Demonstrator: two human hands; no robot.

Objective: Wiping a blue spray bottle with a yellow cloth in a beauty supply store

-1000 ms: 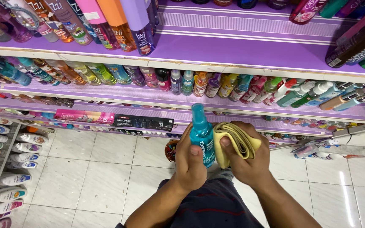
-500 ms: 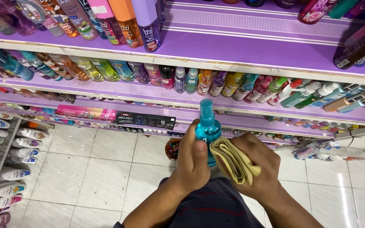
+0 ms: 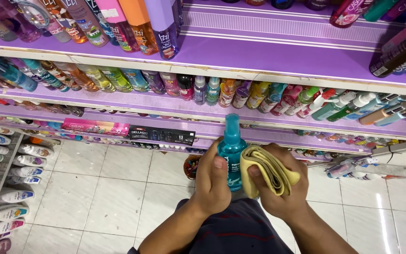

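- Purple tiered shop shelving [image 3: 278, 56] across top and middle of head view, packed with rows of coloured spray and lotion bottles; white tiled floor [image 3: 118, 188] below.
- Dark striped shirt [image 3: 236, 230] at bottom centre, both forearms reaching forward from it.
- Left hand [image 3: 212, 181] clamped around body of teal translucent plastic spray bottle [image 3: 231, 153], thumb laid flat on front, fingers behind; bottle upright, held in mid-air ahead of lower shelf edge, well apart from shelf stock.
- Right hand [image 3: 280, 193] closed on folded yellow soft cloth [image 3: 266, 171], cloth pressed against right side of bottle, touching it.
- Hands close together, one on each side of bottle.
- Bottle: judged light, rigid thin plastic, smooth and likely slippery, more so if damp; liquid inside adds a little weight low down.
- Best hold judged at wide lower body, as now; narrow neck and clear teal cap at top look weaker, cap may pop off if gripped there.
- Not fragile like glass, but drop onto tile could crack pump or cap.
- Cloth: soft, limp, folded in several layers, grips easily by bunching; no slip risk.
- Small round pot of mixed colours on floor, just behind left wrist, contents too small to tell.
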